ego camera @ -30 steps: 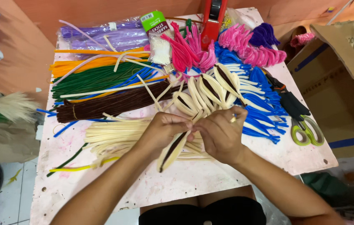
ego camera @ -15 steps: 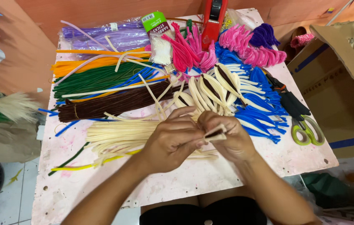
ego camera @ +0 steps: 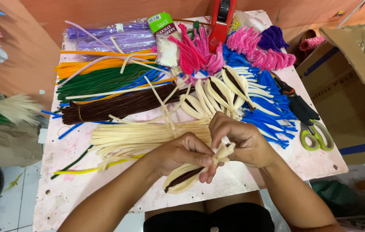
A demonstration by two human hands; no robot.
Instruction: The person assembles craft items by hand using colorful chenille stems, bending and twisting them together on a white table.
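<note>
While both hands meet low over the pale pink bench, the left hand pinches a cream petal loop with a brown core, its fingers pressed together around the gathered tip. The right hand curls its fingers onto the same cream ends. Finished petals fan out just beyond, beside a loose cream bundle. Green-handled scissors lie well apart to the right.
</note>
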